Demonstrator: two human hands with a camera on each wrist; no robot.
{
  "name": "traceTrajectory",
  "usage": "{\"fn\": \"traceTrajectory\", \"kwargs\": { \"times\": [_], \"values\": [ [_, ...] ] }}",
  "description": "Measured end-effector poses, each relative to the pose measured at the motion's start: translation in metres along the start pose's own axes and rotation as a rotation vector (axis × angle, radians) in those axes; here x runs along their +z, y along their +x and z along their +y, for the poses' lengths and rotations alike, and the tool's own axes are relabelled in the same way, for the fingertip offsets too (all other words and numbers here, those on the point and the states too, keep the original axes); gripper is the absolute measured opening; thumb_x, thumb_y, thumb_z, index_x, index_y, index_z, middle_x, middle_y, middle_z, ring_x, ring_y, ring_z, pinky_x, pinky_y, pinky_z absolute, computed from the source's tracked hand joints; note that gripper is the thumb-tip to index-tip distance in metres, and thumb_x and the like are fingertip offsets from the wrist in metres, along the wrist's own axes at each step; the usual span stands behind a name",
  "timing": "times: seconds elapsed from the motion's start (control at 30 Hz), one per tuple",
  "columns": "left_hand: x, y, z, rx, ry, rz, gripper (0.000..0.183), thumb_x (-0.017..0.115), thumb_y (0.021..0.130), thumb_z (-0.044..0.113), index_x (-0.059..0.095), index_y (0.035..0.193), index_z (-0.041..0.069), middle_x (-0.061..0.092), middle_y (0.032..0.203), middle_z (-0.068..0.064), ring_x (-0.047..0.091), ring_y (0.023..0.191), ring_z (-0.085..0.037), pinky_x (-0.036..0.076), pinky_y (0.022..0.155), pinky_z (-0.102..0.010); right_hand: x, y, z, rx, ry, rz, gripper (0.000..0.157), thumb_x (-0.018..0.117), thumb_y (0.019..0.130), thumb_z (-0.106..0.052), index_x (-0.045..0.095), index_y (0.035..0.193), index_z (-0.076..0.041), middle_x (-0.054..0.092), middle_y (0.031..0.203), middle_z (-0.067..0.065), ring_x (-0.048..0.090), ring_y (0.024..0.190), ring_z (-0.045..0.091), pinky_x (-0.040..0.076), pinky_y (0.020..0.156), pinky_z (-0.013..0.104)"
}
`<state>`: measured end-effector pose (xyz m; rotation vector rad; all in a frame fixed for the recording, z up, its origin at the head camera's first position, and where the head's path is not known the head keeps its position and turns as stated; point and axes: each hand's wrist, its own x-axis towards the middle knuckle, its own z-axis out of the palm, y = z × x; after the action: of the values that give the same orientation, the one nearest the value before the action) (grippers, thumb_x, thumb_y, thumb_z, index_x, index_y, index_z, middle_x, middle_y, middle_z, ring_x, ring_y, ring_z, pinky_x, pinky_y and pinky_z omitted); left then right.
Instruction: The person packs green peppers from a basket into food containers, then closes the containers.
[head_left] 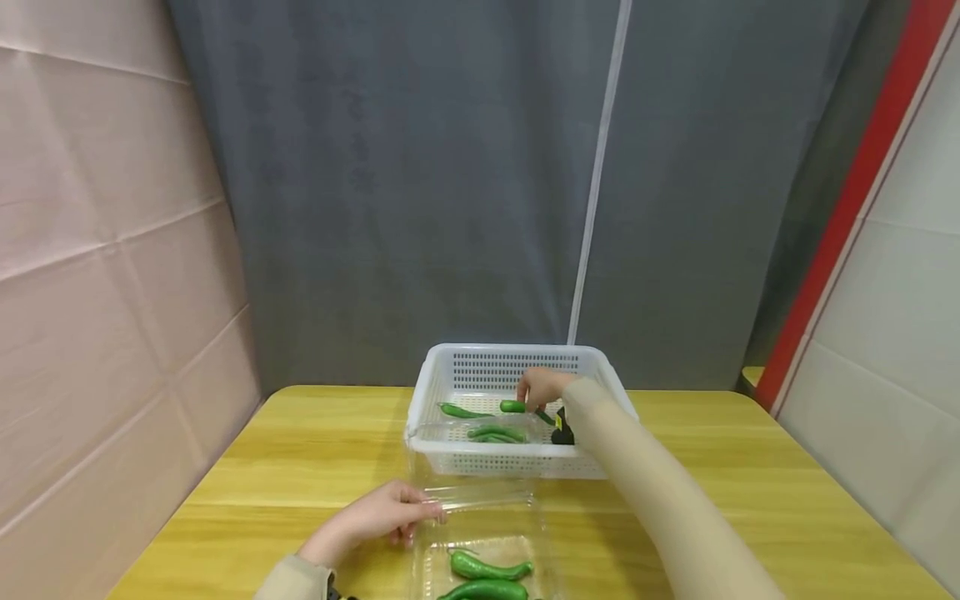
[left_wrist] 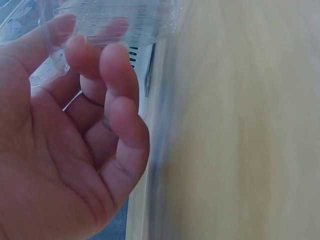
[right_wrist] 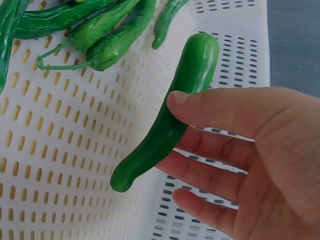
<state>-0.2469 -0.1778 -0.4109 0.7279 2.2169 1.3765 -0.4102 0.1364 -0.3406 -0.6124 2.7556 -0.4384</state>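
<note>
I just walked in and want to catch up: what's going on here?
A person is handling green peppers at a table. Their right hand pinches one green pepper over the white basket, where more peppers lie. Their left hand holds the edge of an open, clear plastic box in front of the basket. At least two peppers are already in that box.
</note>
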Motion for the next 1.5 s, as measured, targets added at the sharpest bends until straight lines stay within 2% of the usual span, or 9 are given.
{"fn": "traceTrajectory", "kwargs": {
  "times": [0.6,0.83,1.03,1.23,1.4,1.5],
  "values": [
    [-0.004,-0.003,0.001,0.006,-0.02,-0.005,0.032,0.059,0.097,0.031,0.074,0.103,0.003,0.05,0.055,0.003,0.046,0.049,-0.007,0.036,0.046,-0.018,-0.023,-0.024,0.003,-0.012,0.064,0.034,0.026,0.073,0.081,0.0,0.07,0.107,-0.002,0.066,0.104,0.009,0.065,0.076,0.017,0.054,0.08,0.043],
    [-0.008,-0.005,0.001,0.006,-0.002,0.008,0.031,0.058,0.098,0.03,0.074,0.103,0.004,0.05,0.055,0.002,0.045,0.05,-0.008,0.037,0.046,-0.018,-0.028,-0.036,0.0,-0.044,0.05,0.038,0.024,0.072,0.083,-0.002,0.069,0.107,-0.003,0.067,0.1,0.007,0.065,0.075,0.015,0.055,0.07,0.032],
    [-0.01,-0.004,0.0,0.005,-0.01,0.012,0.031,0.059,0.097,0.03,0.074,0.103,0.004,0.046,0.054,0.002,0.046,0.05,-0.009,0.036,0.045,-0.019,-0.032,-0.046,0.002,-0.056,0.083,0.045,0.027,0.071,0.085,-0.003,0.068,0.112,-0.002,0.066,0.104,0.007,0.065,0.076,0.014,0.054,0.07,0.031],
    [-0.011,-0.002,-0.003,0.001,-0.005,0.005,0.034,0.059,0.097,0.033,0.074,0.102,0.003,0.046,0.054,0.002,0.045,0.05,-0.009,0.036,0.046,-0.019,-0.033,-0.054,0.008,-0.078,0.097,0.06,0.027,0.07,0.084,-0.004,0.068,0.111,-0.001,0.067,0.096,0.004,0.064,0.074,0.014,0.054,0.07,0.032],
    [-0.011,0.0,-0.005,0.008,-0.007,0.005,0.033,0.059,0.097,0.033,0.074,0.102,0.004,0.046,0.053,0.002,0.046,0.049,-0.009,0.037,0.046,-0.019,-0.035,-0.062,0.011,-0.109,0.105,0.067,0.027,0.07,0.084,-0.004,0.068,0.111,0.0,0.066,0.088,0.002,0.064,0.073,0.013,0.055,0.074,0.038],
    [-0.012,0.0,-0.006,0.006,-0.006,0.004,0.032,0.059,0.097,0.033,0.074,0.102,0.005,0.045,0.053,0.002,0.046,0.05,-0.009,0.037,0.046,-0.019,-0.035,-0.066,0.012,-0.141,0.102,0.076,0.026,0.07,0.084,-0.004,0.068,0.11,0.001,0.065,0.084,0.001,0.062,0.072,0.011,0.054,0.072,0.035]
  ]
}}
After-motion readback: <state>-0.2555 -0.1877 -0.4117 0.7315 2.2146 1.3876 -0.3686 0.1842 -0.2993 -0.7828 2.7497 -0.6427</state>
